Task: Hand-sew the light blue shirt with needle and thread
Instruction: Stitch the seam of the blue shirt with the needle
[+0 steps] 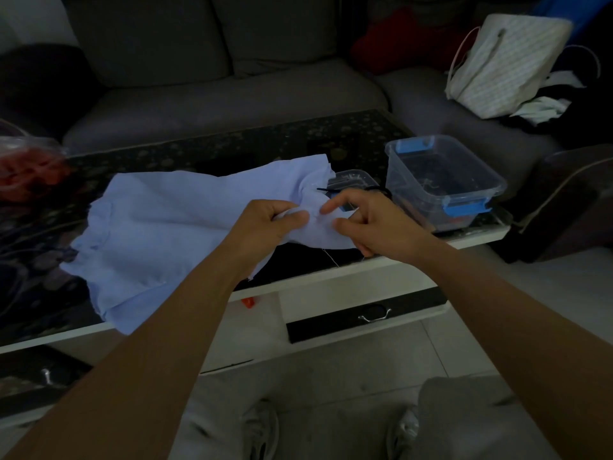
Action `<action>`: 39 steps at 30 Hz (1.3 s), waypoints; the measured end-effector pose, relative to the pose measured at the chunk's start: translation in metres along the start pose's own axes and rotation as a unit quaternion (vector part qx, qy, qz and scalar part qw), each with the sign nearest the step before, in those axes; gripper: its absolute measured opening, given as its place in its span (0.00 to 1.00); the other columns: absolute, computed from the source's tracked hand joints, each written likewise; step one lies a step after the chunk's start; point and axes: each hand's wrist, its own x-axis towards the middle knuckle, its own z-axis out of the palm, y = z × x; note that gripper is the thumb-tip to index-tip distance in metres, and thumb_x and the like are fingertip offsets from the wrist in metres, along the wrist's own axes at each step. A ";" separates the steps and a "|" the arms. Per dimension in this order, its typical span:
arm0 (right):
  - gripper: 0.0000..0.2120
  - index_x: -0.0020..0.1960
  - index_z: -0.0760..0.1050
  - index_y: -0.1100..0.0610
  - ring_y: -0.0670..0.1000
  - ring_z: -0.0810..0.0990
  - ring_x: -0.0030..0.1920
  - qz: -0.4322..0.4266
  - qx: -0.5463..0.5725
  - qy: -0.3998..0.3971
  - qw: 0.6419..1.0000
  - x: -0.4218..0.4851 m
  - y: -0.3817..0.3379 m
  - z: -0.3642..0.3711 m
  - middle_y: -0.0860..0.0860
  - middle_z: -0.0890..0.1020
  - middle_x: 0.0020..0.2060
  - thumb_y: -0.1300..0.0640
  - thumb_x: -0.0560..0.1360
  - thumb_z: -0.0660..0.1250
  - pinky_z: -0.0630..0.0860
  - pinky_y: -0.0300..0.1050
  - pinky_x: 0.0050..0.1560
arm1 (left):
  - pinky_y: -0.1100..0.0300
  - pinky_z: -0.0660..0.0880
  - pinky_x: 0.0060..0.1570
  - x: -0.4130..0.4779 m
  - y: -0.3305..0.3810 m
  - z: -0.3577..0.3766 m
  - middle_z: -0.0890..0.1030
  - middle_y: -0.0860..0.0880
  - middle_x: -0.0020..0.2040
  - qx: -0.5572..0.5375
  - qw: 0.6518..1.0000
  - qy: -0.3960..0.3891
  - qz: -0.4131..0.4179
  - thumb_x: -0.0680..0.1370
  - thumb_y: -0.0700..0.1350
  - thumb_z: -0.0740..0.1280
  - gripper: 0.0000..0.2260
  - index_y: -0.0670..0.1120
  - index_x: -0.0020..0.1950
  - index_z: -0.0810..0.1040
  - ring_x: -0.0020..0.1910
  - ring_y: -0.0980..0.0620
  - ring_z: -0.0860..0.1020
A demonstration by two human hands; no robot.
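The light blue shirt (166,220) lies spread across the dark patterned table (232,147), its right end lifted between both hands. The left hand (268,224) grips a bunched fold of cloth, fingers curled around it and thumb pressed on top. The right hand (374,220) sits just beside it: its index finger (331,205) reaches out to touch the fold, the thumb rests on the cloth, and the other fingers curl at the shirt's edge. I cannot tell whether they pinch anything; no needle can be made out. A thin white thread (330,257) hangs below the cloth. A clear box with blue clips (444,180) stands near the right hand.
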 end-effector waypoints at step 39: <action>0.10 0.57 0.76 0.65 0.43 0.69 0.24 0.016 0.105 -0.015 0.994 0.001 -0.007 0.004 0.49 0.71 0.23 0.62 0.81 0.59 0.70 0.32 0.29 | 0.61 0.75 0.54 0.001 -0.003 -0.004 0.85 0.49 0.46 -0.075 0.996 -0.040 -0.041 0.80 0.45 0.63 0.09 0.45 0.52 0.82 0.48 0.53 0.81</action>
